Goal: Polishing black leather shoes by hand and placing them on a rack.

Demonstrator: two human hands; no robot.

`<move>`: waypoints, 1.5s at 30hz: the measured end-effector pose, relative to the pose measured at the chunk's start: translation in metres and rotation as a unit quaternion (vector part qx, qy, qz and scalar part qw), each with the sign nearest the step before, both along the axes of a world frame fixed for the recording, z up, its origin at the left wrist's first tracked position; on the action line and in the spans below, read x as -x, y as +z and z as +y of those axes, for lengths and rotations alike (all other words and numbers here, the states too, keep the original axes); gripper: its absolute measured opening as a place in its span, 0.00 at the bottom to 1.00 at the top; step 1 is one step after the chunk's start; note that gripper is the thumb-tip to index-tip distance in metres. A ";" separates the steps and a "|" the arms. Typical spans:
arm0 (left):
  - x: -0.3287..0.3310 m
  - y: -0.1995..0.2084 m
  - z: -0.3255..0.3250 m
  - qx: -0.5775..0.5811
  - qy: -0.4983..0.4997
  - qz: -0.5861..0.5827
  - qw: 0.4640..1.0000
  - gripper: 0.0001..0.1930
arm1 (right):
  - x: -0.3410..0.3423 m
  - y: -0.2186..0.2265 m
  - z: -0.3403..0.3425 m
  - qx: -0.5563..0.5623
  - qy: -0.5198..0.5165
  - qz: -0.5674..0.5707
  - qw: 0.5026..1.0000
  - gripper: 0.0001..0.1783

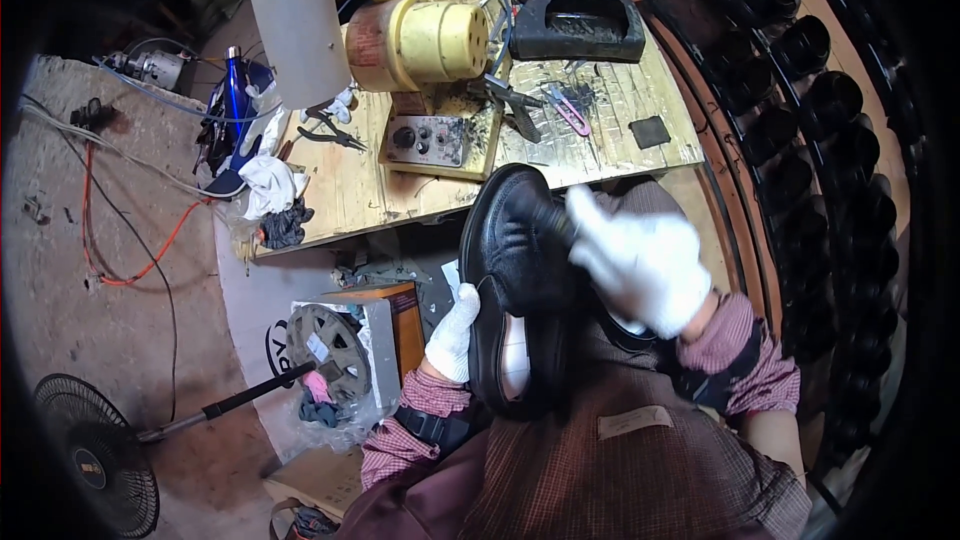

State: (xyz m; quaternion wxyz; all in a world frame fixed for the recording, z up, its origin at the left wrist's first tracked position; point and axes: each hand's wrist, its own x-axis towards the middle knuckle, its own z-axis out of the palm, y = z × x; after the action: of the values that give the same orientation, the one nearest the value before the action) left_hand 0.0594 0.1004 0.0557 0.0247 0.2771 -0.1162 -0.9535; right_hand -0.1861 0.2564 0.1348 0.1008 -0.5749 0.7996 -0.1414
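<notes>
A black leather lace-up style shoe lies across my lap, toe pointing away and its pale insole showing in the opening. My left hand, in a white glove, is closed on the shoe's left side, near the heel. Over the right of the toe, my right hand, also white-gloved, is smeared by motion. Its fingers close on a dark, blurred, brush-like thing that meets the shoe's upper. Under my right wrist shows part of another dark shoe. A brown checked cloth covers my lap.
Ahead stands a foil-topped table with pliers, a pink-handled cutter, a control box and a yellow heat-gun-like device. Racks of black shoes line the right. A floor fan stands lower left.
</notes>
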 end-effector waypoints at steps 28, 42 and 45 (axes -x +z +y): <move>0.056 -0.083 -0.007 0.026 -0.052 -0.069 0.996 0.51 | 0.005 -0.057 0.132 0.098 -0.326 -0.471 0.813 0.36; 0.039 0.017 0.003 0.399 0.021 0.103 0.911 0.52 | -0.023 -0.007 0.038 0.154 -0.071 -0.411 0.896 0.43; 0.041 0.013 0.005 0.267 0.070 0.126 0.953 0.57 | -0.035 -0.004 0.012 0.138 0.019 -0.461 0.877 0.42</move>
State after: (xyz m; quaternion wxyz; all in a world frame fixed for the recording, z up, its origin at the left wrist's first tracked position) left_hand 0.0179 0.1056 0.0685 0.1787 0.1458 -0.3429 -0.9106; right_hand -0.1510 0.2681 0.1313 0.3799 -0.4682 0.6238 -0.4972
